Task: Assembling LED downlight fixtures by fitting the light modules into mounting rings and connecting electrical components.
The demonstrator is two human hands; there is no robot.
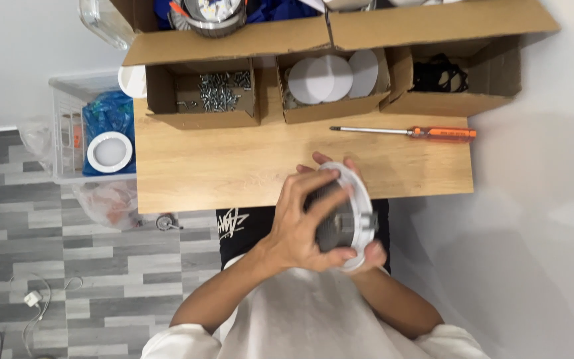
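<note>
Round lamp fitting [348, 216]: white smooth plastic rim, dull grey ribbed metal body. Light wooden tabletop [234, 166]: matt, grained. Brown cardboard boxes [204, 93]: matt, rough. Small screws [219, 92]: shiny metal. Screwdriver [406, 132]: polished steel shaft, glossy orange plastic handle. White discs [330, 78]: smooth, matt.

Three open cardboard boxes stand in a row on one wooden table [234, 166]: the screw box [202, 93] with too many screws to count, the disc box [330, 86] showing three white discs, and the black-parts box [456, 80]. One orange-handled screwdriver [406, 132] lies there, two hands hold one round lamp fitting [348, 216], and one white ring [109, 151] sits in one clear bin [68, 126]
</note>
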